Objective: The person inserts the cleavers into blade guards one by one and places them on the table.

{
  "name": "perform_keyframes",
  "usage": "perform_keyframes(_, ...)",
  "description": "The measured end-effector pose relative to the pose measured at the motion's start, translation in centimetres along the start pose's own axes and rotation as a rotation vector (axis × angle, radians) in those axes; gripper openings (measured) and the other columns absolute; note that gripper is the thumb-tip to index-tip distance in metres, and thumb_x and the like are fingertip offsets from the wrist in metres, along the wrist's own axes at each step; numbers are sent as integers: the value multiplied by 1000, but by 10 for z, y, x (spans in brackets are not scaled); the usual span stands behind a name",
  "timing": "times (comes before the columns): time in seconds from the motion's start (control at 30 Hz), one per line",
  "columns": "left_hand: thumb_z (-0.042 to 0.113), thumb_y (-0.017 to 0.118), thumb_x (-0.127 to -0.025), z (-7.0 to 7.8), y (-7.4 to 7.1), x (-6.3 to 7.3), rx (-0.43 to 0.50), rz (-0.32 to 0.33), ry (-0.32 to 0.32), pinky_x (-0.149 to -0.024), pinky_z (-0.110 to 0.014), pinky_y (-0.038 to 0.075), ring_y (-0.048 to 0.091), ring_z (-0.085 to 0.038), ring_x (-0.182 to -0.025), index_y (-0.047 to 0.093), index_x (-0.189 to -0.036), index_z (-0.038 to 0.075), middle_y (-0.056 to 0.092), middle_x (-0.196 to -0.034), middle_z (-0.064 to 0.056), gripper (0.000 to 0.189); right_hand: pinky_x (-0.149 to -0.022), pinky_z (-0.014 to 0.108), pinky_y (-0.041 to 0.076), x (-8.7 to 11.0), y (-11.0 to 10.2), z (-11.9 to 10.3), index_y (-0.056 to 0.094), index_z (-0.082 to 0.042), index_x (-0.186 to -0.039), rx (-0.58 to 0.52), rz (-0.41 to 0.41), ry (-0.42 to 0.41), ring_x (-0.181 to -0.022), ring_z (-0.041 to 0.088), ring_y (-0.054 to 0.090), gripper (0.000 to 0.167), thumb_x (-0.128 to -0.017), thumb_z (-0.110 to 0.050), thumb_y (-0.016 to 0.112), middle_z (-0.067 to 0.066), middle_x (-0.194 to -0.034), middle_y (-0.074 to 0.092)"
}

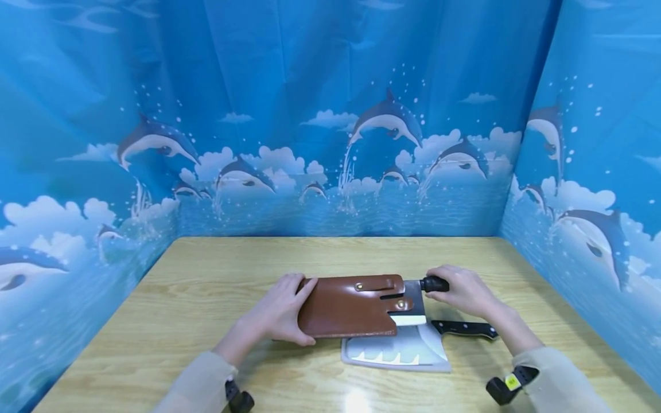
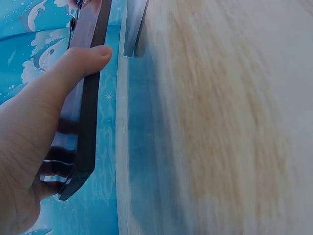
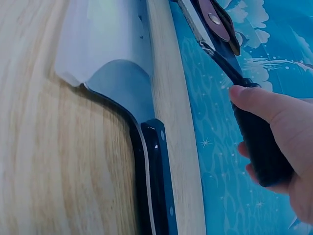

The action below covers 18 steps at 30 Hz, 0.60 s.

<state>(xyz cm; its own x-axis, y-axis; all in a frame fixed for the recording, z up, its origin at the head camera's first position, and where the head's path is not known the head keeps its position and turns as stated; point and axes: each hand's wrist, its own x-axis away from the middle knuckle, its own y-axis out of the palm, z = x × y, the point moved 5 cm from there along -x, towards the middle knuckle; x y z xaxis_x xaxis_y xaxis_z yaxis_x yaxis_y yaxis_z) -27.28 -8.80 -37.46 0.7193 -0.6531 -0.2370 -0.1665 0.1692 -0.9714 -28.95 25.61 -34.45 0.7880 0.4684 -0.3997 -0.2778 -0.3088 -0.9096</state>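
A brown leather sheath point(image 1: 346, 310) with snap straps covers most of a cleaver point(image 1: 415, 301), whose bare heel shows at the sheath's right end. My left hand point(image 1: 286, 307) grips the sheath's left end, with the thumb point(image 2: 90, 58) along its near edge. Around the cleaver's black handle point(image 3: 259, 142) the fingers of my right hand point(image 1: 459, 289) are curled. Both are held above the table, over a second knife. That knife lies flat, its broad blade in a whitish translucent cover point(image 1: 382, 350) and its black riveted handle point(image 1: 465, 328) pointing right.
The wooden table point(image 1: 232, 258) runs back to a blue curtain point(image 1: 330, 212) printed with dolphins and clouds. More of this curtain hangs along the left and right sides. A black wrist strap with a camera point(image 1: 508, 387) sits on the right sleeve.
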Motion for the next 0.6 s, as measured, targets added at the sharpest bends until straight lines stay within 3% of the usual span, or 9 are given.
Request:
perform_keyframes(0.13,68,71,-56,0,-2,2,10,31,14,-97,-47,37,39,-36,-120,30,-144,4,39,-131,-23,115,-60,36,49,0,0,4,67,-5,-101,10,-42,109,-74,20,61,43,-71,-33,78,7,-90,66)
perform_keyframes(0.23,66,73,-55,-2,-6,3,18,64,23,-95,-48,39,40,-36,-118,31,-143,3,40,-129,-23,116,-59,35,47,-1,-1,7,67,-5,-100,-46,-70,179,-72,17,59,43,-72,-37,77,5,-88,66)
perform_keyframes(0.47,64,75,-52,-13,-19,6,9,122,27,-95,-48,38,41,-36,-116,34,-141,2,41,-127,-23,116,-73,41,46,-4,-7,9,61,0,-114,-363,-99,167,-89,26,58,38,-81,-17,71,15,-106,63)
perform_keyframes(0.6,64,75,-53,-15,-25,5,8,140,36,-94,-47,40,41,-35,-116,35,-141,2,42,-128,-23,115,-75,40,45,-6,-10,6,58,-1,-120,-454,-119,164,-94,29,57,41,-84,-19,68,18,-112,60)
